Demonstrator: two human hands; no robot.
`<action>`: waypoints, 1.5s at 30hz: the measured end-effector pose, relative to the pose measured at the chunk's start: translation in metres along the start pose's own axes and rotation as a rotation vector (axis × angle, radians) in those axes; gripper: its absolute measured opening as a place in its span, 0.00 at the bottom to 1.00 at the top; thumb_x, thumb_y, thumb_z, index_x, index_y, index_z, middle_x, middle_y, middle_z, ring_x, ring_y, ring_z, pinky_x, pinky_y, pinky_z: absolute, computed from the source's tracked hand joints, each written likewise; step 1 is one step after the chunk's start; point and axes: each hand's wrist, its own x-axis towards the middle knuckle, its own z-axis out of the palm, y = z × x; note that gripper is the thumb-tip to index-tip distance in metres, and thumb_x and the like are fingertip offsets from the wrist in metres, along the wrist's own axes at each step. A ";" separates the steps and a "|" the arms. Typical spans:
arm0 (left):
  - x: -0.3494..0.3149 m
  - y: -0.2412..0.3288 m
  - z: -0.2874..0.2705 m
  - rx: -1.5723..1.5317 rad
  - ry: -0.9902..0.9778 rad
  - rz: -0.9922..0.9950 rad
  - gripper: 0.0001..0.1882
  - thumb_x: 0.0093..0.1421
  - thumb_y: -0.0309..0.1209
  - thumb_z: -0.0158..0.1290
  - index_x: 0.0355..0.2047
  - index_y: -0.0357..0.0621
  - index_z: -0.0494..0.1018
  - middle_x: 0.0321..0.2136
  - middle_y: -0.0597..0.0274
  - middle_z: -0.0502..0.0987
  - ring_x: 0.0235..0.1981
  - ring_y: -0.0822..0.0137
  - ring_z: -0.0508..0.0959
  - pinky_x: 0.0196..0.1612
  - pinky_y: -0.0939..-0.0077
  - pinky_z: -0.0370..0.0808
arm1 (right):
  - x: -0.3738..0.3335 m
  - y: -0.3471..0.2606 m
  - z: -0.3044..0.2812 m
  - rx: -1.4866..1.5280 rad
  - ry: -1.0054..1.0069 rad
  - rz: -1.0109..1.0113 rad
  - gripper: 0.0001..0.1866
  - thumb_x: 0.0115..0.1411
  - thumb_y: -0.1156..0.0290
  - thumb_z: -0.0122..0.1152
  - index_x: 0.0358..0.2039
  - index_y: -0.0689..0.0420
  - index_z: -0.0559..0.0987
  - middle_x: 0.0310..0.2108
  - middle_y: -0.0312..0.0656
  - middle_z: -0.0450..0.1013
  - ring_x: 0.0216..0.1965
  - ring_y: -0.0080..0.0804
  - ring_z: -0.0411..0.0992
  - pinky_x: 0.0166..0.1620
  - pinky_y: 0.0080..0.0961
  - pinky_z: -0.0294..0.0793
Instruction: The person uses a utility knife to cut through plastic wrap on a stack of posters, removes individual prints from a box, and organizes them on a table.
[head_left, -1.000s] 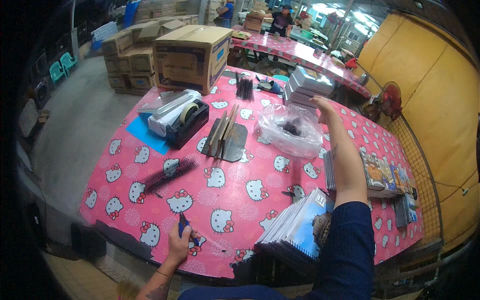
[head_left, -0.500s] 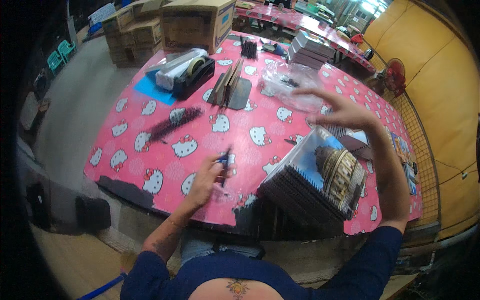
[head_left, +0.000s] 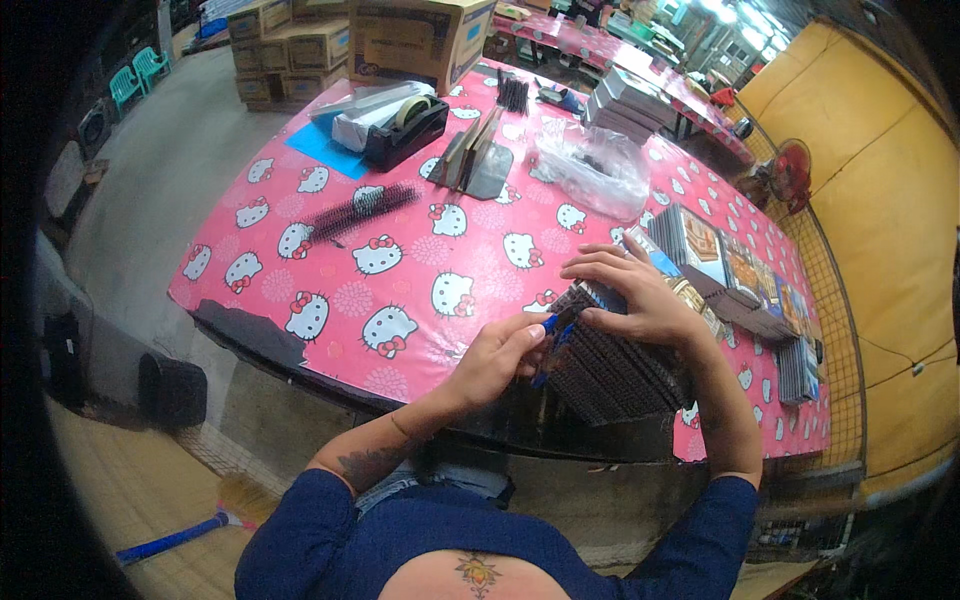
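A stack of books with black coil bindings (head_left: 612,368) stands tilted near the table's front edge, its bound edges facing me. My left hand (head_left: 497,358) is closed around a small blue-and-black tool (head_left: 549,323), whose working end meets the coils at the stack's upper left corner. The palm hides much of the tool, so its exact kind does not show. Over the top of the same stack, my right hand (head_left: 640,298) curves its fingers across the far corner, with the thumb by the bound edge. This hand covers most of the top cover.
Loose black coils (head_left: 365,212) lie left on the pink patterned table. Farther back are a tape dispenser (head_left: 412,135), a metal stand with upright plates (head_left: 488,172), a clear plastic bag (head_left: 600,180) and a carton (head_left: 420,45). More book stacks (head_left: 745,290) line the right side.
My left hand has moved right with the tool, from above the table to the stack's corner. My right hand has come down onto the stack, which now stands more upright.
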 end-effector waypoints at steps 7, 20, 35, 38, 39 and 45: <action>-0.005 0.013 0.004 0.239 0.054 0.072 0.19 0.67 0.33 0.41 0.55 0.38 0.68 0.37 0.63 0.74 0.36 0.73 0.75 0.36 0.80 0.72 | -0.001 0.002 0.003 -0.011 0.024 -0.008 0.26 0.52 0.53 0.61 0.52 0.46 0.73 0.53 0.38 0.70 0.61 0.36 0.61 0.65 0.57 0.38; -0.005 0.007 -0.009 -0.042 -0.003 -0.095 0.20 0.68 0.33 0.39 0.54 0.34 0.67 0.36 0.57 0.78 0.37 0.67 0.80 0.41 0.77 0.76 | 0.001 -0.005 0.000 -0.003 0.022 0.020 0.24 0.49 0.56 0.61 0.47 0.49 0.75 0.48 0.39 0.71 0.58 0.36 0.64 0.66 0.58 0.37; -0.014 0.001 -0.009 -0.038 0.021 -0.097 0.19 0.68 0.33 0.41 0.54 0.34 0.67 0.37 0.56 0.77 0.37 0.67 0.79 0.43 0.76 0.76 | 0.002 -0.010 0.000 -0.040 0.021 0.034 0.26 0.45 0.55 0.63 0.46 0.48 0.74 0.47 0.37 0.71 0.56 0.37 0.65 0.66 0.59 0.39; -0.014 -0.002 -0.009 0.367 0.074 0.063 0.20 0.68 0.34 0.40 0.55 0.35 0.67 0.37 0.56 0.77 0.35 0.67 0.79 0.41 0.75 0.76 | 0.002 -0.009 0.001 -0.043 0.031 0.029 0.26 0.45 0.55 0.63 0.46 0.48 0.74 0.46 0.37 0.71 0.56 0.37 0.65 0.66 0.58 0.39; -0.016 0.003 -0.005 0.745 0.128 0.257 0.20 0.68 0.35 0.40 0.55 0.35 0.67 0.36 0.56 0.77 0.35 0.67 0.79 0.40 0.75 0.76 | 0.002 -0.009 0.001 -0.039 0.033 0.031 0.26 0.45 0.55 0.63 0.46 0.48 0.74 0.46 0.37 0.71 0.56 0.37 0.65 0.66 0.57 0.39; -0.015 -0.011 -0.011 0.396 0.091 0.198 0.21 0.68 0.36 0.40 0.55 0.35 0.67 0.37 0.56 0.77 0.33 0.67 0.79 0.38 0.74 0.76 | 0.002 -0.010 0.001 -0.025 0.021 0.042 0.26 0.45 0.56 0.63 0.45 0.50 0.75 0.48 0.39 0.71 0.57 0.36 0.65 0.67 0.57 0.34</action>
